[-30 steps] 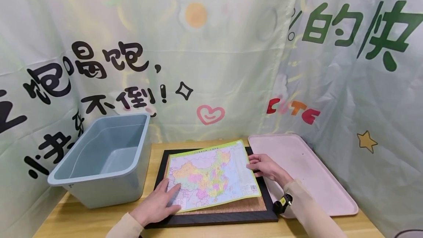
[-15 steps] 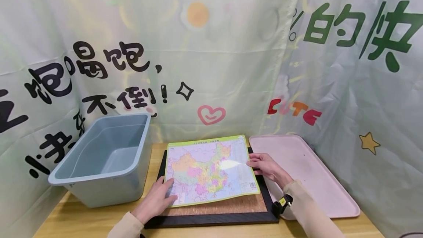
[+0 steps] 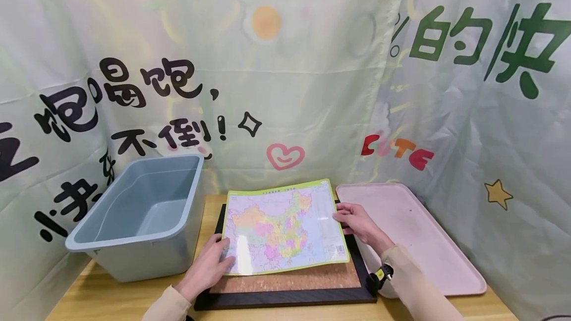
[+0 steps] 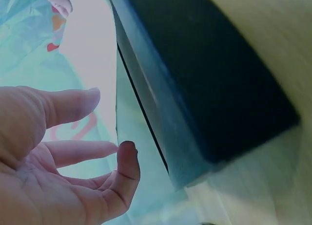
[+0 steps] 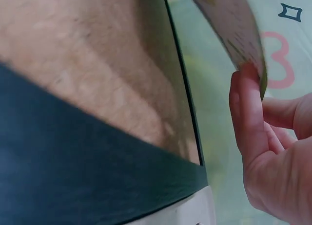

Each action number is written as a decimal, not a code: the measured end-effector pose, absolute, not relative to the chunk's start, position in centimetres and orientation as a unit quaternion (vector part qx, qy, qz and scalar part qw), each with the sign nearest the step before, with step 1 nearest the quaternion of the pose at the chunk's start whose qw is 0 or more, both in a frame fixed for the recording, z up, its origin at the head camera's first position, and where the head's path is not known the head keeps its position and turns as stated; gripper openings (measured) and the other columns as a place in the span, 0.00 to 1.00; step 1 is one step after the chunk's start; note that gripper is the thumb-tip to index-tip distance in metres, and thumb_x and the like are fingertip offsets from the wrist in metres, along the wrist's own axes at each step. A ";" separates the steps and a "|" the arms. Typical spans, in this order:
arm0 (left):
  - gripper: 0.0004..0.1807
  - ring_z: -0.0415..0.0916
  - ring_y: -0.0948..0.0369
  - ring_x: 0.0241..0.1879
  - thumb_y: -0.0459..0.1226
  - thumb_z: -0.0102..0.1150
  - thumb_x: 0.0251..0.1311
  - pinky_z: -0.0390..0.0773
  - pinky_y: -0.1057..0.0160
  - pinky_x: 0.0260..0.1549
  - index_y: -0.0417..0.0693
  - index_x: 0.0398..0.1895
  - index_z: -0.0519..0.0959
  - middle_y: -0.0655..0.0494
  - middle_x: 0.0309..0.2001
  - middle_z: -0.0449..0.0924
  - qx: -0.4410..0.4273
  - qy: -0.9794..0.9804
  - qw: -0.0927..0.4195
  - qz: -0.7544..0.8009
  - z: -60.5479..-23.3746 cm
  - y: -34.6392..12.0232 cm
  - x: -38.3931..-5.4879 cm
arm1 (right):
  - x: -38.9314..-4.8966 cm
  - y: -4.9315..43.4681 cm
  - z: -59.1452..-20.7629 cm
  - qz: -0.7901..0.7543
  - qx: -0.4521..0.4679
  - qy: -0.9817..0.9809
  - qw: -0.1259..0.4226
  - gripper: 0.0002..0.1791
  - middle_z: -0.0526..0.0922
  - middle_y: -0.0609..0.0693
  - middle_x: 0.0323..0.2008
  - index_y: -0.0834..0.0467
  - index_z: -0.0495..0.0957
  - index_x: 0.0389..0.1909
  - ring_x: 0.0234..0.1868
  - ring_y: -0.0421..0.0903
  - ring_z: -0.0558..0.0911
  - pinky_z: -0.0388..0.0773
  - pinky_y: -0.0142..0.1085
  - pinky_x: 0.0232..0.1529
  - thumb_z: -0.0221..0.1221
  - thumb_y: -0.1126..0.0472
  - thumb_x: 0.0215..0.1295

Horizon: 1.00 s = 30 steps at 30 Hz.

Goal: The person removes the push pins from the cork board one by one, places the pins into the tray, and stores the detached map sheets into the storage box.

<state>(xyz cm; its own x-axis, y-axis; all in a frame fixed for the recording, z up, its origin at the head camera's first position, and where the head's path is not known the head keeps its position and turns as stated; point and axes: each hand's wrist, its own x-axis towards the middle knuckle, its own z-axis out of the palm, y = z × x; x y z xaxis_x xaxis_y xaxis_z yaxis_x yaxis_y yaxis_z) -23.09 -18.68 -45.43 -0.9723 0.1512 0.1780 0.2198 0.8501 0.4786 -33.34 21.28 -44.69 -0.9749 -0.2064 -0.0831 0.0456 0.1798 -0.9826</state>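
Observation:
A thin laminated map sheet (image 3: 274, 227) with a green border is held tilted above a cork board (image 3: 294, 283) in a black frame (image 3: 290, 298). My right hand (image 3: 360, 224) pinches the map's right edge between thumb and fingers; the right wrist view shows the map's underside (image 5: 234, 25) raised off the cork (image 5: 87, 79). At the lower left edge my left hand (image 3: 206, 264) holds the map loosely, thumb over its face. In the left wrist view the left hand's fingers (image 4: 127, 159) curl at the sheet's edge, beside the dark frame (image 4: 209, 79).
A deep blue-grey plastic tub (image 3: 147, 246) stands left of the frame. To the right lies a flat pink tray (image 3: 415, 241), partly under the right forearm. All rest on a wooden table (image 3: 134, 301), with printed cloth curtains (image 3: 312, 88) close behind and beside.
The map's lower left edge has shifted up and away from the frame's near side, baring more cork. My left hand has moved slightly left to the map's edge; the right keeps its grip.

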 end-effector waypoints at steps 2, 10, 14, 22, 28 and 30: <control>0.27 0.68 0.39 0.63 0.37 0.65 0.60 0.70 0.41 0.59 0.30 0.59 0.75 0.28 0.63 0.68 -0.093 -0.959 0.072 -0.259 -45.4 -18.8 -23.0 | -33.5 21.1 -44.5 -0.641 -0.048 0.761 0.089 0.22 0.87 0.51 0.40 0.70 0.68 0.62 0.33 0.41 0.86 0.81 0.33 0.27 0.55 0.66 0.70; 0.27 0.70 0.40 0.61 0.37 0.65 0.61 0.72 0.44 0.56 0.32 0.61 0.74 0.30 0.63 0.68 -0.107 -0.954 0.113 -0.256 -45.0 -19.4 -22.6 | -33.9 20.2 -43.3 -0.652 -0.044 0.755 0.056 0.23 0.87 0.54 0.44 0.70 0.68 0.63 0.33 0.39 0.86 0.82 0.34 0.30 0.55 0.66 0.71; 0.27 0.68 0.40 0.63 0.37 0.65 0.61 0.71 0.42 0.57 0.33 0.61 0.75 0.31 0.64 0.67 -0.107 -0.953 0.118 -0.256 -44.9 -19.6 -22.5 | -34.0 19.8 -42.7 -0.651 -0.050 0.757 0.045 0.25 0.85 0.59 0.49 0.71 0.66 0.66 0.34 0.39 0.86 0.82 0.34 0.31 0.55 0.65 0.71; 0.22 0.70 0.42 0.60 0.35 0.68 0.57 0.68 0.40 0.59 0.33 0.54 0.79 0.35 0.60 0.72 -0.134 -0.950 0.158 -0.235 -45.1 -19.6 -22.4 | -34.3 19.1 -41.6 -0.663 -0.041 0.747 0.029 0.26 0.81 0.65 0.55 0.71 0.65 0.67 0.36 0.39 0.86 0.83 0.37 0.34 0.53 0.66 0.72; 0.22 0.71 0.42 0.59 0.36 0.69 0.56 0.72 0.44 0.55 0.36 0.54 0.81 0.37 0.61 0.73 -0.143 -0.952 0.155 -0.223 -45.6 -19.6 -21.9 | -34.8 18.8 -41.0 -0.666 -0.023 0.745 0.018 0.26 0.76 0.69 0.59 0.71 0.65 0.67 0.36 0.41 0.85 0.83 0.36 0.35 0.53 0.66 0.71; 0.22 0.71 0.42 0.60 0.36 0.70 0.56 0.72 0.44 0.55 0.38 0.54 0.81 0.38 0.61 0.72 -0.144 -0.953 0.151 -0.219 -45.7 -19.6 -21.8 | -34.9 18.8 -40.8 -0.666 -0.021 0.746 0.014 0.26 0.76 0.69 0.60 0.70 0.64 0.68 0.36 0.41 0.85 0.83 0.36 0.35 0.53 0.66 0.72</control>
<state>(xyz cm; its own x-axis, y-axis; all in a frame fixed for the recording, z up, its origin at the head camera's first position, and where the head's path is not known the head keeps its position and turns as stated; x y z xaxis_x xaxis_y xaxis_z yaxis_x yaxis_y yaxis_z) -21.77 -19.58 -45.67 -0.9128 0.2088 0.3511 0.3412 0.8623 0.3743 -34.91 18.77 -40.78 -0.9987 -0.0503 0.0075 -0.0132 0.1125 -0.9936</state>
